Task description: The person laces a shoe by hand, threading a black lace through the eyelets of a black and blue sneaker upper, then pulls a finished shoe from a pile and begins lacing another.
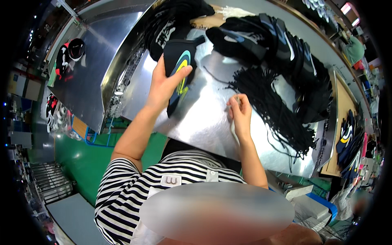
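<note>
My left hand [166, 81] grips a flat black shoe upper [178, 57] with a curved teal and yellow mark on its side. The upper is held tilted above the shiny metal table [200, 122], its long end pointing down toward me. To the right, my right hand [241, 109] has its fingertips pinched together over the table; whether a lace end is between them is too small to tell. Just beyond that hand lies a large bundle of black shoelaces [265, 98]. One loose black lace [216, 76] trails from the bundle toward the upper.
Stacked black shoe uppers [253, 38] line the far right of the table, and another dark pile [173, 20] sits at the far left. A second metal table [98, 61] stands to the left. Further right, a wooden board [332, 159] carries more dark uppers.
</note>
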The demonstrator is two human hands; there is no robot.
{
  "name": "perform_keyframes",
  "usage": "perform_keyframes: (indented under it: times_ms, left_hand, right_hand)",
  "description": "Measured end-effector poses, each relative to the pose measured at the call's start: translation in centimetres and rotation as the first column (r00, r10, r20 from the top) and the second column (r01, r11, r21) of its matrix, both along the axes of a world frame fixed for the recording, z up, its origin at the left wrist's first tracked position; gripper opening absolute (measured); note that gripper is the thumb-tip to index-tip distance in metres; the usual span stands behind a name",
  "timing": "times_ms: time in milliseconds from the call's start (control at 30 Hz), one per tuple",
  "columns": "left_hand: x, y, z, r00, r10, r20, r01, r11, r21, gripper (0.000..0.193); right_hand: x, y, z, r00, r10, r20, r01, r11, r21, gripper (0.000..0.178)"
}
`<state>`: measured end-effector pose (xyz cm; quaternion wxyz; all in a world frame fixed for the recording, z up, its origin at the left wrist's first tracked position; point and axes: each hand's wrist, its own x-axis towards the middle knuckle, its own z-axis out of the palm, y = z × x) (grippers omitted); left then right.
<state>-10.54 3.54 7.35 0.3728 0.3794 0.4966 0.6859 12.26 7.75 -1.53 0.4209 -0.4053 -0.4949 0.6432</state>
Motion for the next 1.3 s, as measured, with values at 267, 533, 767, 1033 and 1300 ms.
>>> perform_keyframes:
  times_ms: [267, 533, 767, 1033, 1300]
  left_hand:
    - [-12.3, 19.9, -14.4, -0.028, 0.224, -0.974, -0.647, 0.739, 0.189, 0.074]
    - [-10.3, 32.0, -10.7, 0.455, 0.377, -0.807, -0.851, 0.451, -0.269, 0.113]
    - [-15.5, 31.2, -16.2, 0.272, 0.413, -0.869, -0.734, 0.673, 0.09, 0.063]
    - [-13.9, 29.1, -15.5, 0.272, 0.334, -0.902, -0.48, 0.86, 0.173, 0.066]
    - [-15.8, 33.5, -14.4, 0.207, 0.314, -0.927, -0.689, 0.719, 0.089, 0.085]
  right_hand:
    - [1.9, -0.5, -3.4, 0.879, -0.052, 0.474, -0.085, 0.961, 0.262, 0.013]
    - [1.9, -1.5, -4.5, 0.779, -0.21, 0.591, -0.189, 0.82, 0.54, 0.011]
    - [1.8, -0.9, -4.2, 0.773, -0.122, 0.622, -0.239, 0.853, 0.465, 0.012]
    - [2.0, -1.4, -4.0, 0.783, -0.075, 0.617, -0.231, 0.886, 0.402, 0.011]
    - [1.7, -1.3, -4.3, 0.782, -0.105, 0.614, -0.231, 0.866, 0.443, 0.011]
